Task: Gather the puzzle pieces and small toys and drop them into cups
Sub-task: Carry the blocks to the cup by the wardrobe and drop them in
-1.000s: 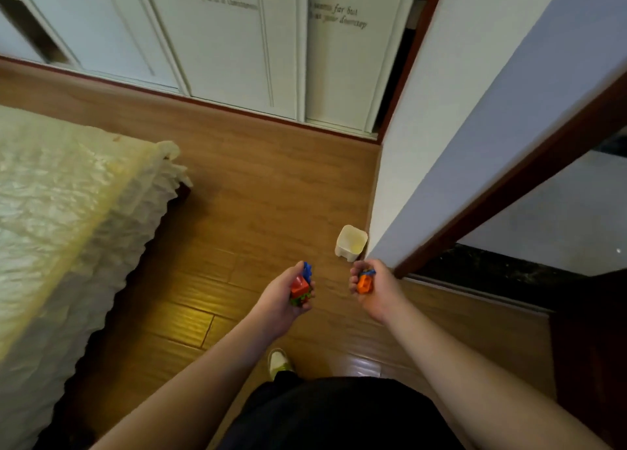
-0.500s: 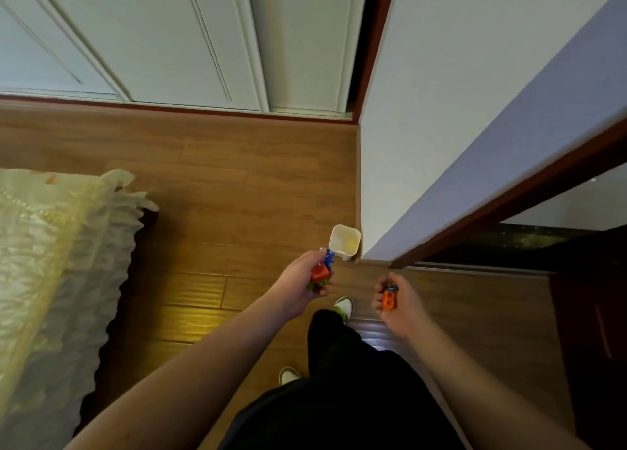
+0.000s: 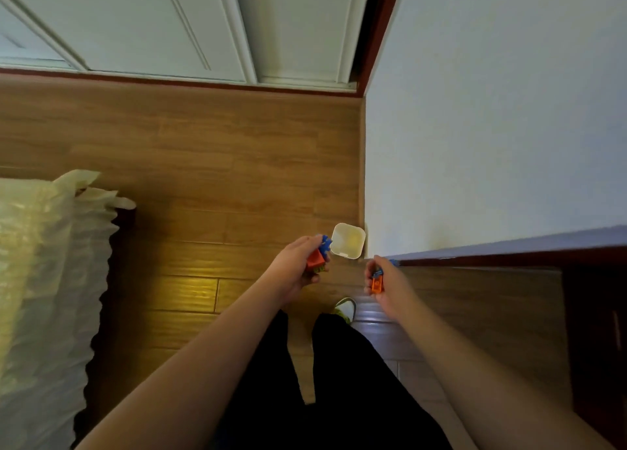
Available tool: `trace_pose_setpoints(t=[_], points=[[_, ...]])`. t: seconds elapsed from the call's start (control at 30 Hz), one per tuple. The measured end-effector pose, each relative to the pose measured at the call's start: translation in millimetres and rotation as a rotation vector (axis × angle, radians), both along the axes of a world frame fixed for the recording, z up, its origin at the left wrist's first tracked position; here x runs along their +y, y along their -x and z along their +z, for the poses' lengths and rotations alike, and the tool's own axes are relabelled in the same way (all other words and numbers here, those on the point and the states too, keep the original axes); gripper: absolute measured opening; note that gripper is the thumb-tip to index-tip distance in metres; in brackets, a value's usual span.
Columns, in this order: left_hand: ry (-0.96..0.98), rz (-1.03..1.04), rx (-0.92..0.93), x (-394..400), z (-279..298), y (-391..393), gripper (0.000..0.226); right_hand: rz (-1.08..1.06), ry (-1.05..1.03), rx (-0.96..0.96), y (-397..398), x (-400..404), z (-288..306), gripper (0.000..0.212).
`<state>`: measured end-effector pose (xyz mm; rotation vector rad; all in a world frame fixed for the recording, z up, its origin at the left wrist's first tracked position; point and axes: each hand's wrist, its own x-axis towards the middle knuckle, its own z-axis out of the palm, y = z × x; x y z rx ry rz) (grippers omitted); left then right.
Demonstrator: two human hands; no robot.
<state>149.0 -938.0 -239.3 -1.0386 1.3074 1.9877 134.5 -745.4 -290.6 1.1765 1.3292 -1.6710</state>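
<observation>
A pale square cup stands open on the wooden floor, tight against the wall corner. My left hand is closed around a bundle of small toys, red, blue and green, held just left of the cup's rim. My right hand grips an orange and blue toy piece, lower and to the right of the cup. What the cup holds is unclear.
A white wall and a dark door frame stand to the right. White wardrobe doors run along the far side. A bed with a pale frilled cover fills the left. My shoe is below the hands.
I have stepped closer to the cup and the view has tilted further down. My left hand with its toys has drawn up beside the cup's rim.
</observation>
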Motion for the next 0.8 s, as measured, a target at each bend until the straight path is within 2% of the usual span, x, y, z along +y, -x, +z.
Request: trace_pose_setpoints(t=[0.13,0.33,0.5,0.6,0.8], points=[[0.216,-0.095,0.013,-8.6,-83.5,43.6,0.021,-0.028,-0.064,-0.011,24.5,-2.9,-68.4,0.034],[0.280,-0.190,0.022,-25.4,-219.6,84.3,0.022,-0.116,-0.148,-0.081,46.0,-6.6,-212.3,0.025],[0.309,-0.173,0.020,-24.3,-317.2,92.6,0.023,0.055,-0.211,-0.073,68.4,-5.1,-333.4,0.026],[0.297,-0.216,-0.003,-20.0,-369.2,82.3,0.022,0.099,-0.270,-0.053,83.5,-4.6,-403.2,0.014],[0.284,-0.185,-0.004,-23.8,-431.6,62.1,0.022,0.218,-0.361,-0.100,99.7,-8.0,-499.4,0.011]])
